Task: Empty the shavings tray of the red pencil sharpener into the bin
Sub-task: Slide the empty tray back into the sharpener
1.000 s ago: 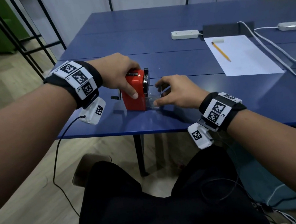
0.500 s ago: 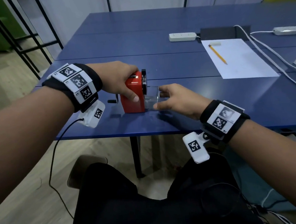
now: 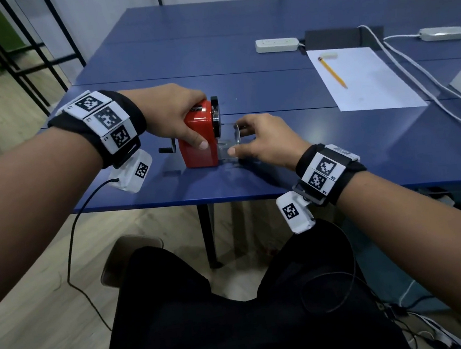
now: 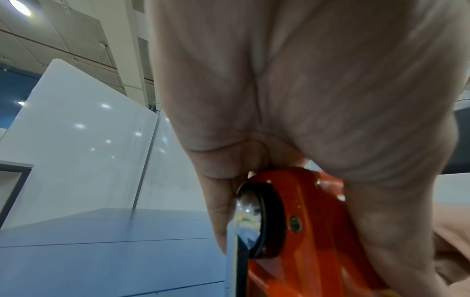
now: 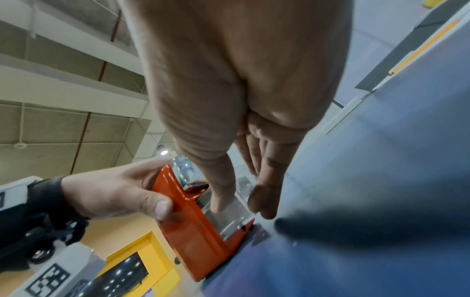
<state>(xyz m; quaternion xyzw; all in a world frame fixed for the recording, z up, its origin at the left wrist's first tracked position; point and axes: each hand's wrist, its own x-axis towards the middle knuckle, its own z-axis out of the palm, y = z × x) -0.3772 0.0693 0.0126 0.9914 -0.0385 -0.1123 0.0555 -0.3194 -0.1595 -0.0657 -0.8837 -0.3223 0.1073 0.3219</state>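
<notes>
From the head camera, the red pencil sharpener (image 3: 198,138) stands upright near the front edge of the blue bench (image 3: 320,151), its crank handle (image 3: 168,149) pointing left. The left hand (image 3: 174,117) clamps over its top, thumb pressed on the near side and the rest curled over the far side. The clear shavings tray (image 3: 229,143) juts out of the sharpener's right side, partly drawn, and the right hand (image 3: 263,143) pinches it between thumb and fingers (image 3: 242,124). Farther back right lie a sheet of paper (image 3: 369,82) with a yellow pencil (image 3: 332,72) on it and a white power strip (image 3: 276,45). In the left wrist camera, the palm fills the frame, wrapped over the sharpener's red body, whose black-rimmed metal disc (image 4: 250,217) faces the lens. In the right wrist camera, the right thumb rests on top of the tray while the fingers close against its far side; the tray sits just beside the sharpener's opening, low over the bench.
</notes>
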